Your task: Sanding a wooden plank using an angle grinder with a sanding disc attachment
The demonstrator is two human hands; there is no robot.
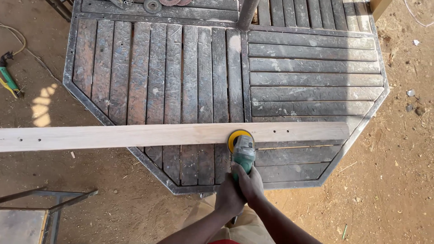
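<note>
A long pale wooden plank [149, 134] lies across the front of a dark slatted metal work table [316, 90], its left end sticking out past the table over the dirt. A green angle grinder [244, 153] with a yellow sanding disc [238, 136] rests on the plank's near edge. Both my hands wrap the grinder's rear body: my left hand [228, 199] sits lower and to the left, my right hand [251, 183] is on top, nearer the disc. Small holes show in the plank at its left end and right of the disc.
A metal stool frame [43, 208] stands at the lower left. A green power tool with a cable [9, 81] lies on the dirt at the far left. Grinding discs [153, 5] lie at the table's far edge, and a post [247, 13] rises there.
</note>
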